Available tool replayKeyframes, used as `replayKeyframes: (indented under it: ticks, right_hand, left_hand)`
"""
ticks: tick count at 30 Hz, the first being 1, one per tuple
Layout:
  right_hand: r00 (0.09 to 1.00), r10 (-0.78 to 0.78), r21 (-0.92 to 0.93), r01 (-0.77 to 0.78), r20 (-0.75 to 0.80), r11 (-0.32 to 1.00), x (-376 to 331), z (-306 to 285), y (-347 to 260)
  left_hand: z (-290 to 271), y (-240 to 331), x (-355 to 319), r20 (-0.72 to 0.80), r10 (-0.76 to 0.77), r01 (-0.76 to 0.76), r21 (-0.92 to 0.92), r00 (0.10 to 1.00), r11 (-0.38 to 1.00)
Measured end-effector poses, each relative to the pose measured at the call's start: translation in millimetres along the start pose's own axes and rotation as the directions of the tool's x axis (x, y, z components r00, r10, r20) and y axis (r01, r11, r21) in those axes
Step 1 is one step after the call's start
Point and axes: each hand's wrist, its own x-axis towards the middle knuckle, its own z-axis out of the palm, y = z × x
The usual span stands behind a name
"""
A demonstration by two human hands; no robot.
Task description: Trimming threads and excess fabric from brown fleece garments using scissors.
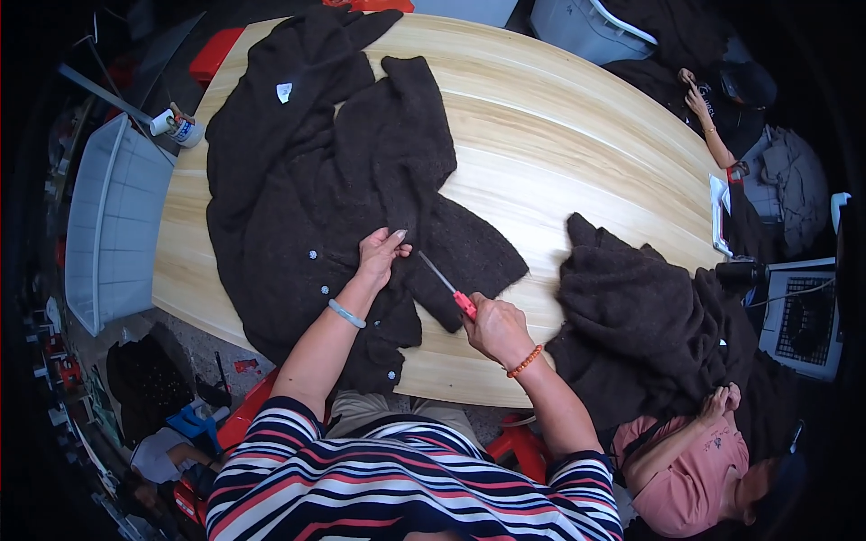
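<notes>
A dark brown knitted cardigan (289, 198) lies spread over the left part of the wooden table, with several shiny round buttons (325, 289) near its lower part and a small white label (284, 93) toward its far end. My left hand (383, 254) rests on it, thumb and fingers pinched together at the fabric; any small thing between the fingertips is hidden. My right hand (499, 332) is closed round a red-handled tool (465, 304) with a slim metal shaft. That tool's tip points toward my left fingers and stays a little apart from them, above the knit.
Another dark knitted pile (631, 298) lies on the table (541, 135) at the right. A co-worker in pink (686, 469) sits near right; another person's hands (695, 95) show far right. A grey bin (113, 225) stands at the left edge, beside a small tub (187, 132).
</notes>
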Motion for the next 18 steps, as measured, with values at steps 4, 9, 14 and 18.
replayKeyframes:
  ticks: [4,9,14,18]
  right_hand:
    - [0.997,0.065,-0.002,-0.065,0.029,0.998,7,2,0]
    - [0.999,0.052,0.006,-0.052,0.002,0.999,14,7,2]
    - [1.0,-0.002,0.019,0.001,0.016,1.0,15,9,0]
    - [1.0,0.02,0.029,-0.02,0.016,0.999,11,10,2]
  left_hand:
    - [0,-4,0,0.054,0.016,-0.017,0.022,0.998,1.0]
    - [0,-3,-1,0.063,-0.013,0.019,-0.104,0.998,0.994]
    - [-9,-7,1,0.134,0.004,0.016,-0.145,0.991,0.989]
    - [-4,-5,0,0.131,-0.017,0.034,-0.126,0.991,0.991]
